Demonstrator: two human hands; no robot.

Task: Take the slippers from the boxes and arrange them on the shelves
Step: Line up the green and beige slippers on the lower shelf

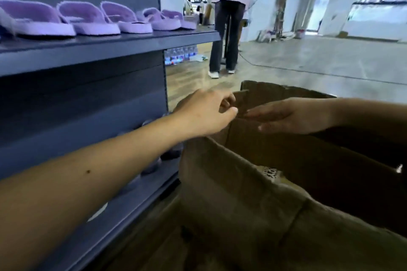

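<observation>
We see the left hand (207,112) stretched out over the far corner of an open cardboard box (242,193). Its fingers are curled and, with the thumb, seem to pinch a small upright flap (241,100) at that corner, though motion blur softens the contact. The right hand (293,116) comes in from the other side with its fingers nearly straight and relaxed. It holds nothing, and its fingertips (250,114) are at the lower edge of the same flap, so the two hands almost meet there.

The box stands on the floor (308,61) just beside the dark grey shelving unit, with its near flaps folded outward toward us. Its inside is in shadow, and we cannot tell what lies in it.

A row of fuzzy lilac slippers (92,20) stands side by side on the upper shelf (110,44) at the left, soles down. On the shelf below, behind the left forearm, we make out a few greyish rounded shapes too blurred to name.

Farther back a person (229,17) in a pink top and dark trousers stands on the floor. A pack of water bottles (180,56) sits beyond the end of the shelving.
</observation>
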